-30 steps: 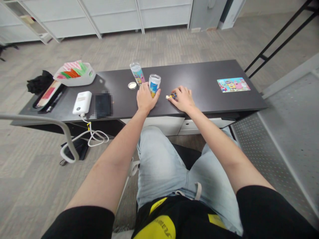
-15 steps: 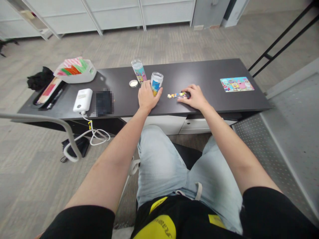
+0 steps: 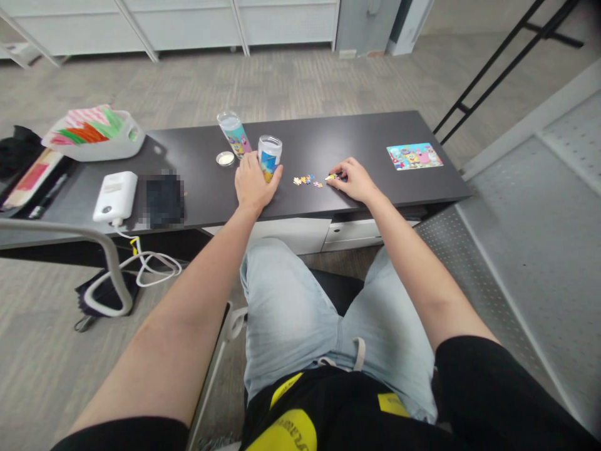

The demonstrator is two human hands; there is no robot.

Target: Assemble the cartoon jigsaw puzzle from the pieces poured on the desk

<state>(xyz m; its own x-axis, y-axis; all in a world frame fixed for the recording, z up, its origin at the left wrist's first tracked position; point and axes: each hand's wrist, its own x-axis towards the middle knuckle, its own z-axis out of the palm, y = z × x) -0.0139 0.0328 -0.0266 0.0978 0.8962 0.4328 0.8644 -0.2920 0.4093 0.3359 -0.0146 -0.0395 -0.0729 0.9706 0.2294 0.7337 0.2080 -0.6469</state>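
Observation:
My left hand is wrapped round a clear open-topped jar with a blue and yellow cartoon label, which stands upright on the dark desk. Small colourful jigsaw puzzle pieces lie loose on the desktop between my hands. To their right, the fingers of my right hand are pinched on a few more puzzle pieces, low at the desk surface and partly hidden by the fingers. Behind the left hand stands a second clear jar with a cartoon label, and beside it lies a round lid.
A cartoon picture card lies at the desk's right end. On the left are a white basket of colourful strips, a white power bank with a cable, and a blurred dark item. A grey metal panel borders the right.
The view has swung right, so the desk items appear further left. My right hand has drawn a little to the right, away from the loose pieces. The left hand stays on the jar.

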